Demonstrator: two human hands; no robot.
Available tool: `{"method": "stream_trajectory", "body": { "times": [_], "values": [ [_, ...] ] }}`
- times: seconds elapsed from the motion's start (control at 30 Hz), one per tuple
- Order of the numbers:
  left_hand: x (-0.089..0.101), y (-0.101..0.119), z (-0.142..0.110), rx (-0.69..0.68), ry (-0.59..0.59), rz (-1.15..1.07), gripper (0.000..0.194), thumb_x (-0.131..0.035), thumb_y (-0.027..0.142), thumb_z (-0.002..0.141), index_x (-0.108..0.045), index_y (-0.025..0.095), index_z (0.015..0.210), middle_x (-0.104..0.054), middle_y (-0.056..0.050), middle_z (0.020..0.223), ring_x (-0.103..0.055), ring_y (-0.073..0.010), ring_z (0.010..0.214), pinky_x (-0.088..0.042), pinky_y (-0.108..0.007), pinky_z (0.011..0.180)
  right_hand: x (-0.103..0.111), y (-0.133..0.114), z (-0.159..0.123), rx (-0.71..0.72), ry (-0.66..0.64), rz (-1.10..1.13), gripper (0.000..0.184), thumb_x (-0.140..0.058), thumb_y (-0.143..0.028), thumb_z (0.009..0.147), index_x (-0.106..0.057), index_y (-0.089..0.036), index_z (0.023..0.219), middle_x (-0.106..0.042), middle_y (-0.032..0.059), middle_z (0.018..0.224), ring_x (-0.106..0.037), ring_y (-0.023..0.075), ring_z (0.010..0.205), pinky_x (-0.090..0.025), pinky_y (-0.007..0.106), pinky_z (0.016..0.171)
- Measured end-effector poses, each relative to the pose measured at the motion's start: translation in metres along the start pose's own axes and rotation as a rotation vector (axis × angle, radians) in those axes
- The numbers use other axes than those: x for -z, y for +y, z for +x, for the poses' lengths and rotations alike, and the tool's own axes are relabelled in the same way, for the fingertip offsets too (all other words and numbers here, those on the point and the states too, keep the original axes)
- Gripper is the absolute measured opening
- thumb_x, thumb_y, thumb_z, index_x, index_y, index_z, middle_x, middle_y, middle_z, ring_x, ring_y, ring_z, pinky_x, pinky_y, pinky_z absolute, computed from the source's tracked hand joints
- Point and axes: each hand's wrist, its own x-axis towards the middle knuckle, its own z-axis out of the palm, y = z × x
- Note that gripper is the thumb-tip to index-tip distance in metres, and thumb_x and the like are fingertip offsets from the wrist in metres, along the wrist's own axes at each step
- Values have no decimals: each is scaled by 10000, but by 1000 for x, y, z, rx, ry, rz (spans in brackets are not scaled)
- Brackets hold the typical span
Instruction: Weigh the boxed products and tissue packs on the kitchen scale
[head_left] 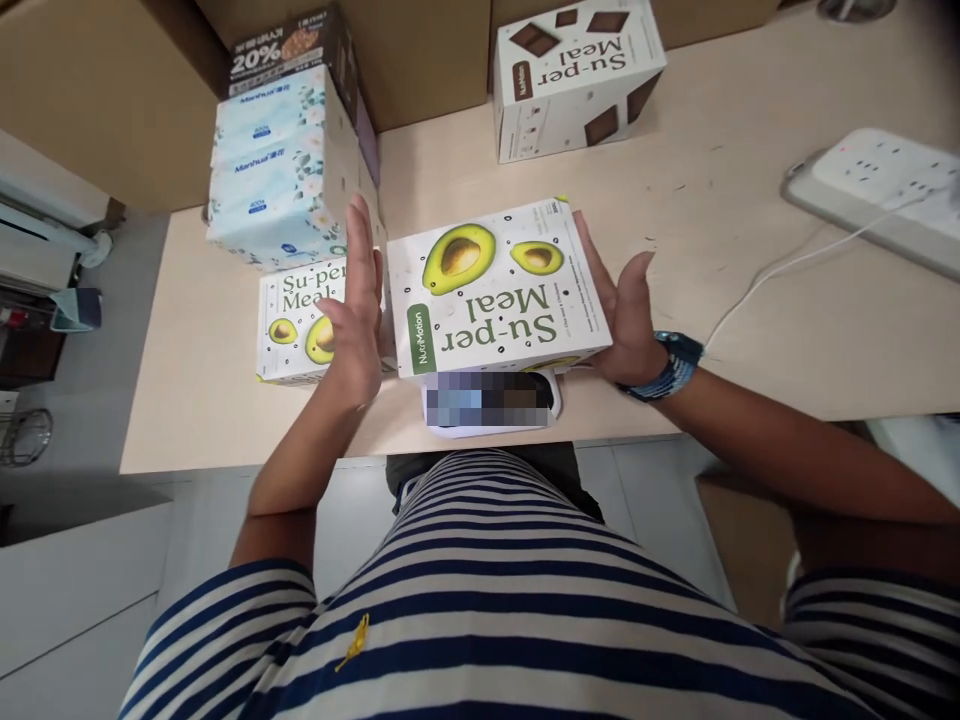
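A white carton [495,285] printed with avocados and "Su-per Meal" is in front of me, its lettering upside down from here. My left hand [360,310] is upright beside the carton's left side, fingers stretched out and a narrow gap showing between. Flat along the right side lies my right hand [626,310], thumb raised and apart; its fingers are partly hidden behind the carton. Whether the carton rests on the table or is slightly raised I cannot tell. A second avocado carton [289,310] stands behind my left hand.
Light blue tissue packs [270,190] and a dark brown box [292,50] are stacked at the left. A chocolate-printed carton [577,75] stands at the back. A power strip [874,165] with a white cable lies right. A phone-like device [491,405] lies near the table's front edge.
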Motion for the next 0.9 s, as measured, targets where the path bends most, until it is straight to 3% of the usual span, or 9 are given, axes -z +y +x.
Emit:
{"method": "stream_trajectory", "body": {
  "times": [0.13, 0.23, 0.4, 0.53, 0.73, 0.9],
  "values": [
    [-3, 4, -4, -11, -74, -90, 1059, -226, 1085, 805, -385, 534, 1696, -124, 167, 1897, 126, -278, 1783, -63, -469, 1486, -4, 0, -6, -32, -102, -82, 901, -543, -974, 850, -440, -554, 1641, -510, -131, 1744, -254, 234, 1757, -392, 595, 1400],
    [-3, 11, -4, 34, -69, -127, 1029, -194, 1073, 824, -409, 543, 1679, -148, 210, 1881, 150, -240, 1777, -81, -429, 1483, -5, -2, -10, -28, -132, -111, 891, -379, -964, 924, -333, -535, 1705, -430, -145, 1788, -190, 234, 1772, -311, 618, 1440],
    [-3, 19, 2, 231, 4, -177, 977, -205, 1007, 903, -512, 437, 1635, -257, 147, 1869, 67, -213, 1788, -81, -385, 1478, -7, -4, -11, -31, -111, -133, 901, -388, -961, 925, -418, -481, 1686, -415, -122, 1805, -185, 269, 1771, -326, 603, 1437],
    [0, 17, 6, 301, 29, -227, 923, -213, 913, 986, -517, 342, 1643, -329, 70, 1853, -63, -218, 1793, -134, -398, 1473, -7, -4, -10, -37, -119, -124, 894, -371, -975, 918, -424, -504, 1676, -420, -138, 1801, -184, 276, 1771, -326, 639, 1427],
    [-2, 14, 6, 360, 74, -236, 800, -220, 804, 1056, -526, 332, 1625, -370, 61, 1837, -151, -207, 1782, -196, -386, 1464, -13, -8, -9, -36, -89, -154, 1000, -552, -1018, 790, -486, -480, 1630, -403, -120, 1812, -99, 246, 1786, -290, 609, 1442],
    [-8, 14, 8, 412, 147, -257, 675, -352, 724, 1093, -459, 388, 1667, -436, 57, 1805, -117, -216, 1781, -202, -424, 1466, -14, -7, -9, -20, -95, -162, 894, -511, -967, 862, -481, -506, 1628, -415, -134, 1803, -126, 250, 1784, -297, 639, 1424]
  ]
}}
